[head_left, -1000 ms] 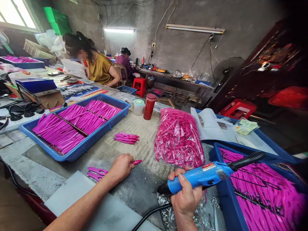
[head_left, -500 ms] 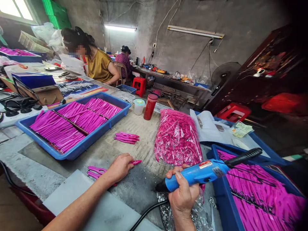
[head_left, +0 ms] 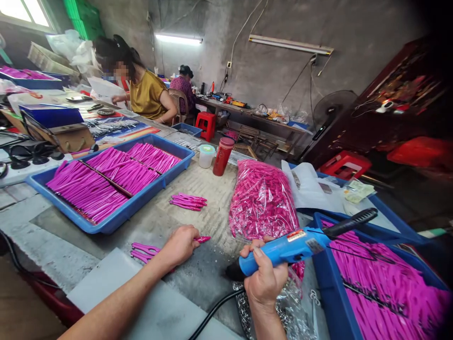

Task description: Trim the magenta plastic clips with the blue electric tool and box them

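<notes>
My left hand [head_left: 181,244] is closed on a small magenta plastic piece [head_left: 202,239], pressing it onto the grey worktable [head_left: 198,278]. Beside its wrist lie a few more magenta pieces [head_left: 143,251]. My right hand [head_left: 264,279] grips a blue electric screwdriver [head_left: 293,246], its dark tip pointing down-left at the table near the held piece. A black cable [head_left: 215,311] runs from the tool toward me. Behind the tool sits a clear bag of pink parts [head_left: 262,200].
A blue tray of magenta strips [head_left: 106,182] lies at the left, another blue tray [head_left: 375,283] at the right. A small pile of magenta pieces [head_left: 187,201], a white cup [head_left: 205,156] and a red bottle [head_left: 222,156] stand mid-table. Two people sit at the back left.
My right hand has drawn the blue screwdriver left and slightly up, closer to the piece. My left hand holds still on the piece.
</notes>
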Available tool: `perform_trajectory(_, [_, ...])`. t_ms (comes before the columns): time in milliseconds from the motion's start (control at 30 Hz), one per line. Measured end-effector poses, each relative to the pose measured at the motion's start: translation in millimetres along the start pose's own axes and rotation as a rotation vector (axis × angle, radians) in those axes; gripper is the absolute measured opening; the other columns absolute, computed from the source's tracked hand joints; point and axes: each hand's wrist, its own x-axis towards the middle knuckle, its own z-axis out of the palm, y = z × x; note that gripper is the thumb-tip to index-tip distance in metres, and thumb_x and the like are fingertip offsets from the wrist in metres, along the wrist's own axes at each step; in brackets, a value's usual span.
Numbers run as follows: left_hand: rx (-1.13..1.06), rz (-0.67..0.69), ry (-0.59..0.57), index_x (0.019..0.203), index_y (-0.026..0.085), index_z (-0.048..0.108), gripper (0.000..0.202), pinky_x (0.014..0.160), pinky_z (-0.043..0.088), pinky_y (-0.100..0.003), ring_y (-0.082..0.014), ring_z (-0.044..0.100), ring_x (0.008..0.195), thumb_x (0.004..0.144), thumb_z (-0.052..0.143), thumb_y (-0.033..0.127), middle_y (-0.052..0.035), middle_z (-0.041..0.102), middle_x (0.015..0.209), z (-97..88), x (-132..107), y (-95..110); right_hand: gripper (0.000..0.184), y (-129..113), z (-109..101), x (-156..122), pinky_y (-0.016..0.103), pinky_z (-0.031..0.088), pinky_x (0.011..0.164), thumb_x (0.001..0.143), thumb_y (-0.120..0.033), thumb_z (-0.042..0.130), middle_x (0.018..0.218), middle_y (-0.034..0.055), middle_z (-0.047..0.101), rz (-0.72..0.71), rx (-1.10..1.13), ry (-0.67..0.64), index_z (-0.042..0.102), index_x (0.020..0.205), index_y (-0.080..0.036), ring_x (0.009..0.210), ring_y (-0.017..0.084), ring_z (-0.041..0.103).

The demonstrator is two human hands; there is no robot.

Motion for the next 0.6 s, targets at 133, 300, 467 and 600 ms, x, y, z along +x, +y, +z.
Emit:
perform_trajectory(133, [0.005, -0.039, -0.010, 0.074, 0.016, 0.063, 0.007, 0.069, 0.033, -0.024, -0.0158, 0.053, 0.081, 0.075, 0.057, 0.020, -0.0034, 0.061, 0.082, -3.3, -0.1, 3.5, 0.040, 2.7, 3.8, 1.6, 0.026, 0.041, 0.049, 0.064, -0.029, 0.065, 0.063, -0.0037, 0.050, -0.005, 0.007, -0.003, 0.040, 0.091, -0.016, 0.045, 0.012, 0.052])
perform_trajectory(300, [0.022, 0.002, -0.049, 0.073, 0.016, 0.063, 0.007, 0.069, 0.034, -0.024, -0.0163, 0.054, 0.081, 0.074, 0.057, 0.018, -0.0043, 0.061, 0.082, -5.8, -0.8, 5.5, 0.040, 3.3, 10.3, 4.4, 0.025, 0.042, 0.050, 0.065, -0.030, 0.064, 0.065, -0.0035, 0.050, -0.019, -0.003, -0.044, 0.040, 0.094, -0.015, 0.047, 0.012, 0.052])
perform_trajectory(467, [0.010, 0.061, -0.031, 0.072, 0.015, 0.062, 0.009, 0.071, 0.035, -0.024, -0.0163, 0.053, 0.081, 0.077, 0.054, 0.017, -0.0053, 0.059, 0.081, -4.6, -2.4, 3.0, 0.038, 5.5, 18.1, 6.0, 0.025, 0.042, 0.051, 0.067, -0.030, 0.061, 0.064, -0.0035, 0.050, -0.036, -0.013, -0.091, 0.039, 0.094, -0.015, 0.048, 0.011, 0.052])
perform_trajectory(600, [-0.073, 0.096, -0.011, 0.071, 0.014, 0.060, 0.010, 0.069, 0.035, -0.023, -0.0138, 0.051, 0.075, 0.078, 0.054, 0.017, -0.0040, 0.057, 0.077, -6.5, -4.6, -0.2, 0.041, 4.4, 23.4, 7.5, 0.024, 0.041, 0.049, 0.066, -0.029, 0.062, 0.065, -0.0033, 0.050, -0.042, -0.010, -0.100, 0.038, 0.096, -0.015, 0.048, 0.012, 0.052])
